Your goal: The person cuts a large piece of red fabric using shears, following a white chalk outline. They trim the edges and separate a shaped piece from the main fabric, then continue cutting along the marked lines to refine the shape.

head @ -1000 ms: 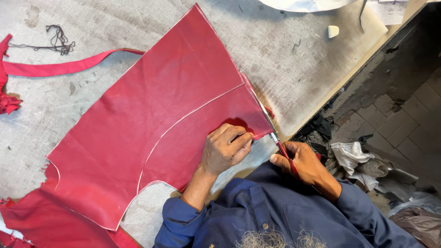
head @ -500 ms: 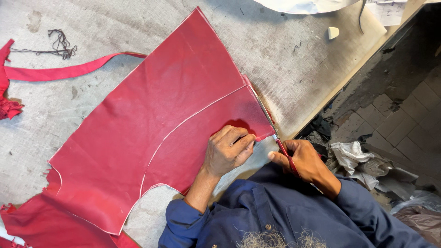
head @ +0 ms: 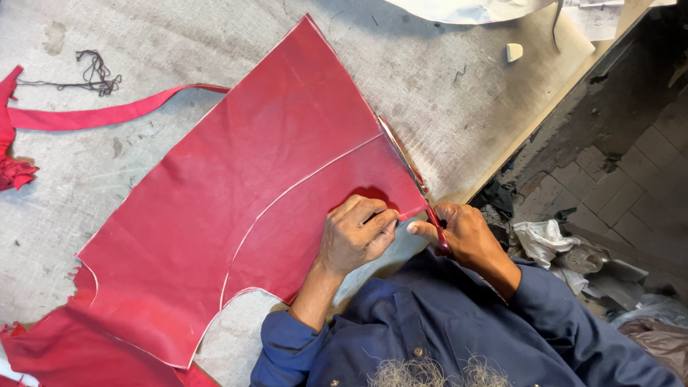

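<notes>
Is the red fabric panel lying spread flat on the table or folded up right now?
Spread flat. The red fabric panel lies in one smooth layer on the table, white chalk lines showing; the left hand presses its corner.

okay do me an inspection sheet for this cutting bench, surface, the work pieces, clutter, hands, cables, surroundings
Surface: grey worn table, stained and scuffed.
Job's things: red fabric panel lies flat with white chalk lines; scissors cut along its right edge.
Clutter: red fabric strip, dark thread tangle, small white chalk piece, pale sheet at the far edge, red scraps at left.
Hands: left hand presses on the panel near its corner; right hand grips the red scissor handles.
Cables: nothing seen.
Surroundings: tiled floor to the right, with rags and waste beside the table.
</notes>
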